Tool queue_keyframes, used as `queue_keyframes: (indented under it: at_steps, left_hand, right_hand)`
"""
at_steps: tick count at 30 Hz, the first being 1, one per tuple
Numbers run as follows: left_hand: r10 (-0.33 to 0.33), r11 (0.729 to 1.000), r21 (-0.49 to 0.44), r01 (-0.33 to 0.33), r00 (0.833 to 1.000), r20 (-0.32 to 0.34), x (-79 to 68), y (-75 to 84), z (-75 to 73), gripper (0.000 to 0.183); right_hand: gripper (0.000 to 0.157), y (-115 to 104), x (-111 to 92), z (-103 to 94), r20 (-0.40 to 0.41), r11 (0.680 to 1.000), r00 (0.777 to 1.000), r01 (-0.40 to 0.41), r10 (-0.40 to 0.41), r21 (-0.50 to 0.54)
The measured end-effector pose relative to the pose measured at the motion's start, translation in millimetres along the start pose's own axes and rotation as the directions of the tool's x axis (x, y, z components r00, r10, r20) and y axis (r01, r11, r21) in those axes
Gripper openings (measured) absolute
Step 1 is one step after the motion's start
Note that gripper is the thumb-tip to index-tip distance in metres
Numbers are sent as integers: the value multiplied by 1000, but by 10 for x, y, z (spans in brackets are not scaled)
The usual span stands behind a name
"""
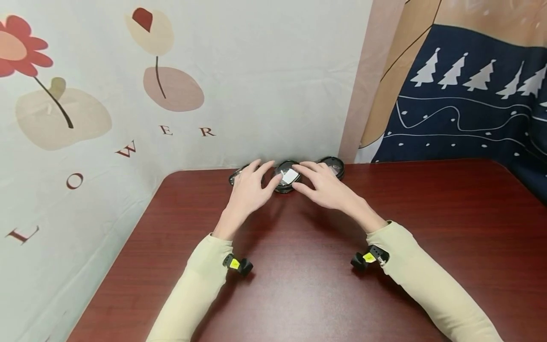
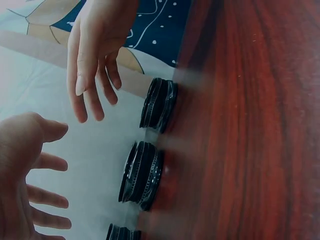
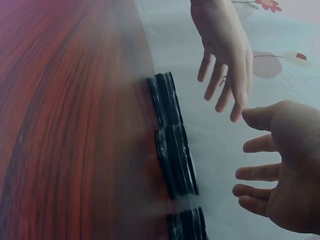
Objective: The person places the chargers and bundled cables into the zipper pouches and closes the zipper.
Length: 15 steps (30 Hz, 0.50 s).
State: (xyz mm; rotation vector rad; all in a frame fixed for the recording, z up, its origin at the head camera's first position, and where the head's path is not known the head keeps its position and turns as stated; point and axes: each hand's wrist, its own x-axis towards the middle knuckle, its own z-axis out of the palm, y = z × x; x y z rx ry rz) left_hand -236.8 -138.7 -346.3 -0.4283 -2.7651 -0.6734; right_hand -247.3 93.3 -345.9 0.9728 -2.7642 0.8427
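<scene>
Three round black-rimmed containers stand in a row at the table's far edge. The middle container has a clear-looking top with a white patch on it. My left hand hovers over the left container, hiding most of it, fingers spread and loosely bent. Above the gap between the middle and right container is my right hand, with its fingers also spread. In the left wrist view both hands are apart from the black containers, with nothing in them. What the containers hold is unclear.
The dark red wooden table stretches out in front of the containers. Right behind them hangs a pale cloth with flower prints and letters. A navy cloth with white trees is at the right.
</scene>
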Motion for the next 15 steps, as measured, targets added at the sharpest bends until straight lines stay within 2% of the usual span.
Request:
queue_keyframes:
  at_steps: [8,15]
  left_hand:
    - [-12,1000,29,12,1000,7,-58,59,-8,56]
    - [-3,998,55,2,1000,22,-116,103,-3,59]
  right_hand:
    - [60,83,-167,-147,-6,998,999,-52,52,29]
    - [57,131,-307,-214,-52,999,998,-25,24,-25]
